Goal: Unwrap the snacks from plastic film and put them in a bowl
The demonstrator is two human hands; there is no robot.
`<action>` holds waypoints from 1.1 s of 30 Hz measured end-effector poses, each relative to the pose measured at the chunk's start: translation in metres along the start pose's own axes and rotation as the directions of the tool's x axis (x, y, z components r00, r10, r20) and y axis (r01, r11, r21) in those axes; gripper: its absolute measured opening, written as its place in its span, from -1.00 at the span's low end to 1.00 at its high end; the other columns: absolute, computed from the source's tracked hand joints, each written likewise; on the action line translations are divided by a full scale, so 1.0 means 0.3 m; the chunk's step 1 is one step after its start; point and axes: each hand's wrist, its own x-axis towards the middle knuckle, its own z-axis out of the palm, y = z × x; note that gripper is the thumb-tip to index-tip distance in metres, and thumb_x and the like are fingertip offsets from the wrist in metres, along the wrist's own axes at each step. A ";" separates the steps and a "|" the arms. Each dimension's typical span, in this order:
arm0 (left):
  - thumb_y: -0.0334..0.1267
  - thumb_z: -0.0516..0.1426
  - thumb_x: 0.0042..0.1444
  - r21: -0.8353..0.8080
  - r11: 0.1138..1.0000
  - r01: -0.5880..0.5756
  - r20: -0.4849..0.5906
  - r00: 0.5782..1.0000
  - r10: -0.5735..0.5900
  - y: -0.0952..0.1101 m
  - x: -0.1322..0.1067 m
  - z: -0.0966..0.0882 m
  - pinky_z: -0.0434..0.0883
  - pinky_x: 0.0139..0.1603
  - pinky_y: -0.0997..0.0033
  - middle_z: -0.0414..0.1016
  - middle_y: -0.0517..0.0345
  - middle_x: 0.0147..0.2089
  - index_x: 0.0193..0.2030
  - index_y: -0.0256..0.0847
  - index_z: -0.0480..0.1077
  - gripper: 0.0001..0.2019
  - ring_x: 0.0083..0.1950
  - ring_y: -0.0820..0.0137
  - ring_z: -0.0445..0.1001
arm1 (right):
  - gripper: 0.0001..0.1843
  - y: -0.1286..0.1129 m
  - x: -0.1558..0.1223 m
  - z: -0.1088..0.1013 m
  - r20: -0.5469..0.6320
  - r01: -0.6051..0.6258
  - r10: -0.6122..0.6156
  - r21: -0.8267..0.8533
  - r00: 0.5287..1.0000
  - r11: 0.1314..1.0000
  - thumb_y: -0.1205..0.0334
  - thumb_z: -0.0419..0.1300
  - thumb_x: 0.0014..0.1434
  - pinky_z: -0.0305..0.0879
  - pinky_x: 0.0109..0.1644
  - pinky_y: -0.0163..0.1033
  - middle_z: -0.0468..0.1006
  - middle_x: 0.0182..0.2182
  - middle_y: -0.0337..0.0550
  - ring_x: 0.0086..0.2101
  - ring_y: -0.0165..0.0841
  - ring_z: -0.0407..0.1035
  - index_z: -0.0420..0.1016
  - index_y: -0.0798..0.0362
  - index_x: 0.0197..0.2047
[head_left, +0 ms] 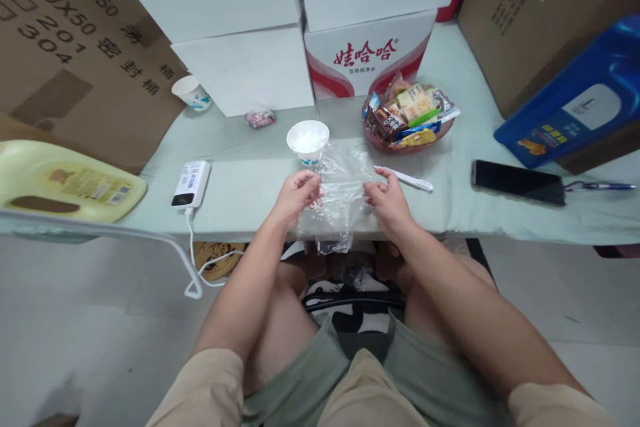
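Note:
A clear, crinkled plastic bag [343, 190] is stretched between my two hands at the table's front edge, its lower end hanging past the edge. My left hand [300, 195] pinches the bag's left side, fingers closed. On the other side, my right hand [384, 195] grips it between thumb and fingers. Just behind the bag stands a white paper cup [308, 140] with a blue pattern near its base; the bag partly overlaps it. A white pen [410, 180] lies by my right hand, one end close to the fingers.
A bowl of packaged snacks [407, 117] stands behind the pen. Left are a power bank [192, 184] with a white cable, a yellow jug [70, 180], another paper cup [193, 93] and a small pink packet [260, 119]. Right are a phone [517, 182] and a blue bottle [575, 100]. Boxes line the back.

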 end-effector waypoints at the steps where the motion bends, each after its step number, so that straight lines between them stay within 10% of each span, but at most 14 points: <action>1: 0.08 0.31 -0.03 -0.016 1.000 -0.014 -0.008 1.000 0.014 0.001 0.001 0.002 0.15 -0.65 0.60 0.42 0.27 -0.51 -0.36 -0.19 0.31 -0.60 -0.60 0.56 0.37 | -0.22 -0.003 -0.002 0.003 0.033 -0.049 0.048 0.018 0.998 0.999 -0.05 0.34 -0.05 0.31 -0.24 -0.24 0.54 -0.34 -0.28 -0.31 -0.33 0.46 0.16 -0.12 0.20; 6: 0.05 0.27 0.01 -0.062 0.997 -0.042 -0.045 0.998 0.039 -0.002 0.009 0.006 0.08 -0.67 0.61 0.50 0.20 -0.39 -0.33 -0.20 0.33 -0.64 -0.57 0.54 0.42 | 0.13 -0.014 -0.013 0.013 0.190 -0.071 0.074 -0.021 0.979 0.997 0.02 0.40 -0.09 0.35 -0.25 -0.20 0.59 -0.38 -0.29 -0.40 -0.32 0.47 -0.11 -0.11 0.44; 15: 0.07 0.33 -0.03 -0.049 0.977 0.207 0.084 0.976 -0.202 -0.001 0.004 -0.012 0.30 -0.52 0.56 0.60 0.05 -0.33 -0.17 -0.27 0.46 -0.55 -0.41 0.41 0.56 | -0.18 -0.002 0.008 0.003 0.124 0.092 -0.080 -0.089 0.989 0.992 0.08 0.28 0.03 0.34 -0.32 -0.20 0.62 -0.21 -0.14 -0.46 -0.39 0.33 0.15 -0.12 0.35; 23: -0.36 0.18 -0.03 0.002 0.979 0.205 0.082 0.975 -0.205 0.012 -0.012 0.005 0.39 -0.39 0.53 0.62 0.09 -0.33 -0.19 -0.26 0.49 -0.78 -0.30 0.39 0.61 | -0.27 -0.007 0.010 0.010 0.087 0.069 -0.060 -0.113 0.994 0.991 0.04 0.31 0.07 0.41 -0.13 -0.15 0.57 -0.28 -0.20 -0.23 -0.28 0.47 0.21 -0.12 0.29; 33: -0.23 0.32 -0.05 -0.070 0.985 0.157 0.142 0.979 -0.146 -0.011 -0.010 0.006 0.49 -0.26 0.45 0.62 0.05 -0.34 -0.24 -0.32 0.52 -0.75 -0.29 0.38 0.61 | -0.22 -0.013 0.002 0.019 0.115 0.098 -0.089 -0.076 0.989 0.992 0.13 0.38 -0.04 0.39 -0.33 -0.22 0.45 -0.50 -0.41 -0.53 -0.39 0.35 0.19 -0.08 0.23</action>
